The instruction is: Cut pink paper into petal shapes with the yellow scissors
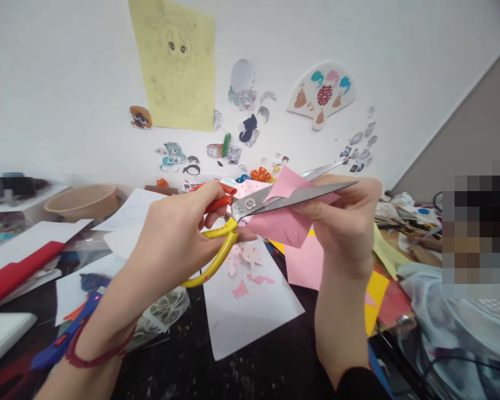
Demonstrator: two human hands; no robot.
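My left hand (177,225) is closed around the scissors (250,204), which have one red and one yellow handle loop. Their blades are parted and point right, with pink paper (281,225) between and around them. My right hand (345,214) pinches that paper at its right side, close to the blade tips. Part of the paper is hidden behind the blades and fingers. Below, a white sheet (250,316) lies on the dark table, bearing small pink paper scraps (240,289).
More pink paper (304,264) and yellow paper (377,294) lie under my right arm. At left are a blue cutter (69,339), a red strip (25,272) and a round tan bowl (81,203). A wall with stickers stands behind. At far right is another person, blurred out.
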